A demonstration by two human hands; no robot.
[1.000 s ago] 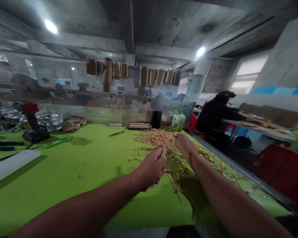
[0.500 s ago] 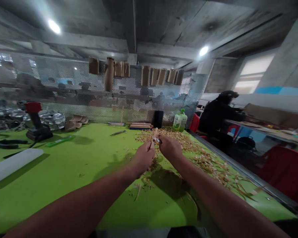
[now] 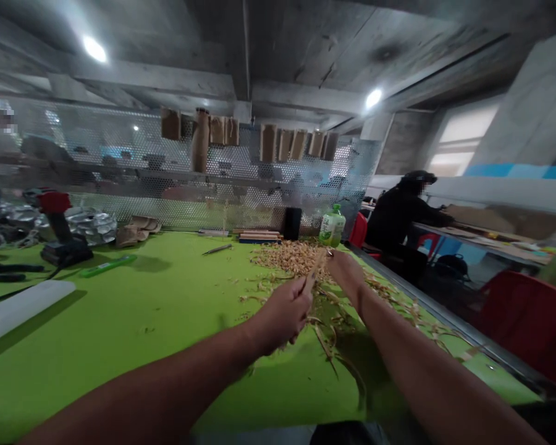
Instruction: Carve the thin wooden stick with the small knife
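My left hand (image 3: 285,312) is closed around the near end of a thin wooden stick (image 3: 313,272) that slants up and away over the green table (image 3: 120,321). Just beyond, my right hand (image 3: 346,269) is closed at the stick's far end; a small metal glint shows at its fingers, too blurred to name. Pale wood shavings (image 3: 296,256) lie heaped under and behind both hands and trail along the table's right edge.
A green bottle (image 3: 332,226) and a dark box (image 3: 293,223) stand by the perforated metal screen (image 3: 213,179). A red power drill (image 3: 60,228), a white board (image 3: 18,312) and metal parts lie at the left. A person in black (image 3: 405,213) sits at the right; red chairs (image 3: 532,321) are nearby.
Half a second ago both hands were close together at the stick's upper end. Now my left hand has drawn back toward me and my right hand has moved outward along the stick.
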